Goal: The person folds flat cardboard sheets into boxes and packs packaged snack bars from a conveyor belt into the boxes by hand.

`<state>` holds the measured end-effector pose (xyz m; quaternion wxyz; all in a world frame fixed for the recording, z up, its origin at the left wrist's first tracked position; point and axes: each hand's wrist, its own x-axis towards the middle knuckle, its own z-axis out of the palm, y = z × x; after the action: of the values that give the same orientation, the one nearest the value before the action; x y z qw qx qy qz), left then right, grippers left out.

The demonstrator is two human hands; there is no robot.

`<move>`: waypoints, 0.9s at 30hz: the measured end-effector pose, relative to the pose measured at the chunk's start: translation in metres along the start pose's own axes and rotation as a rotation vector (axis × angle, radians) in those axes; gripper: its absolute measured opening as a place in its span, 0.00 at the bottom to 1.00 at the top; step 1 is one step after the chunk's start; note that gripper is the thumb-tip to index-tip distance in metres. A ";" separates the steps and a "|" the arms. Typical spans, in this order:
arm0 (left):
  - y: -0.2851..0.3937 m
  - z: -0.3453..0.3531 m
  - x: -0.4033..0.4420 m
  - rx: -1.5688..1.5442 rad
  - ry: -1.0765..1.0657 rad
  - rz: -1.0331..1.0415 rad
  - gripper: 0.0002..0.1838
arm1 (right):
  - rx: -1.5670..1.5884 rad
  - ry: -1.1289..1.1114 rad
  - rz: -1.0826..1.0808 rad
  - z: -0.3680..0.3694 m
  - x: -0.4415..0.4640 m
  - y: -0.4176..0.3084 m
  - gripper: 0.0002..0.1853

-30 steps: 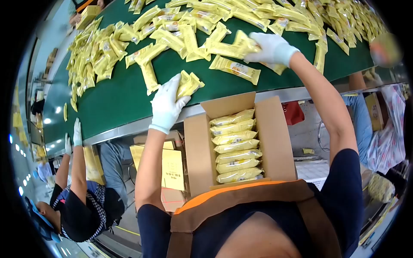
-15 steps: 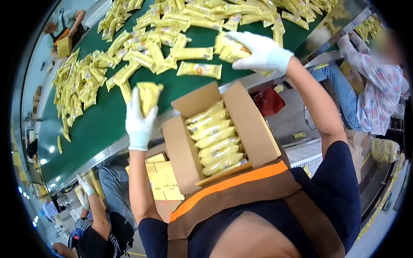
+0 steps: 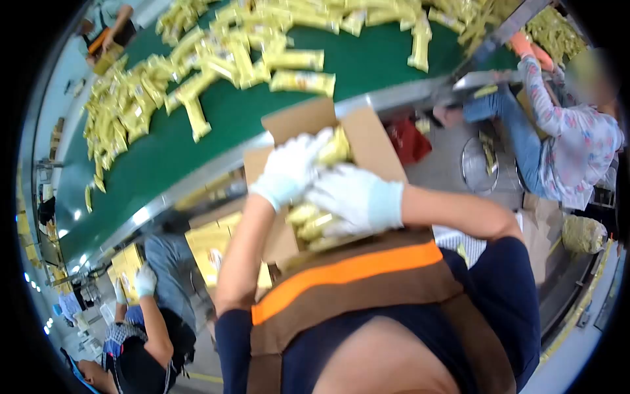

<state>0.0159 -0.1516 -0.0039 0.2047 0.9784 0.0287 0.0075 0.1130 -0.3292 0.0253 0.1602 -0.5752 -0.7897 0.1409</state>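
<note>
Your left hand [image 3: 289,165] is reaching over the carton [image 3: 373,139], its fingers bending down beside a yellow packet [image 3: 338,148] near the back flap. Your right hand [image 3: 357,197] is crossing in from the other side, lying nearly flat above the row, with the two hands meeting or overlapping in the middle. Whether either one is gripping anything, you aren't letting me tell (gloves and packets are hiding the fingertips).

Half a second ago you were holding packets in each hand out over the belt [image 3: 239,121], the hands well apart; now both are working inside the carton. The packed row [image 3: 307,222], in full view then, is showing only in part, mostly below your left hand and next to your right wrist. The carton is standing open against your apron [image 3: 354,266], its flaps spreading outward.

Beyond it, the heap [image 3: 131,98] is covering the far part of the belt as before, and a loose packet [image 3: 195,119] that your left hand was partly hiding is now lying in plain sight. To your left, a co-worker's gloved hand [image 3: 145,281] is resting by a yellow box [image 3: 126,266]; yellow cartons [image 3: 209,246] are sitting nearer you.
</note>
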 end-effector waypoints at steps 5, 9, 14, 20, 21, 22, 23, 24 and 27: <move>0.005 -0.004 -0.016 0.015 -0.006 0.025 0.34 | -0.340 0.035 -0.101 -0.086 -0.017 0.048 0.18; 0.006 0.006 -0.012 0.080 -0.070 0.025 0.36 | -0.415 -0.218 -0.376 -0.056 -0.018 0.080 0.19; 0.008 0.005 -0.012 0.022 -0.061 0.003 0.34 | -0.319 -0.156 -0.323 -0.028 -0.007 0.090 0.15; -0.039 -0.033 -0.051 -0.647 0.700 -0.128 0.22 | -0.304 -0.031 -0.343 -0.098 -0.001 0.020 0.13; -0.038 -0.053 -0.064 -0.881 0.844 -0.237 0.20 | -0.351 -0.021 -0.301 -0.130 -0.001 0.003 0.13; -0.044 -0.065 -0.075 -1.068 0.963 -0.385 0.19 | -0.398 -0.012 -0.258 -0.161 0.000 -0.013 0.13; -0.071 -0.052 -0.087 -1.225 1.007 -0.365 0.20 | -0.463 0.009 -0.211 -0.197 0.001 -0.024 0.13; -0.086 -0.041 -0.095 -0.991 0.850 -0.356 0.21 | -0.507 0.128 -0.200 -0.228 0.005 -0.032 0.12; -0.083 0.026 -0.093 -0.590 0.557 -0.362 0.23 | -0.708 0.408 -0.210 -0.319 0.047 -0.043 0.16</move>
<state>-0.0802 -0.0915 -0.0616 0.4575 0.8180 0.2502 0.2427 0.1951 -0.2848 0.3372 0.1192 -0.5275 -0.7955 -0.2732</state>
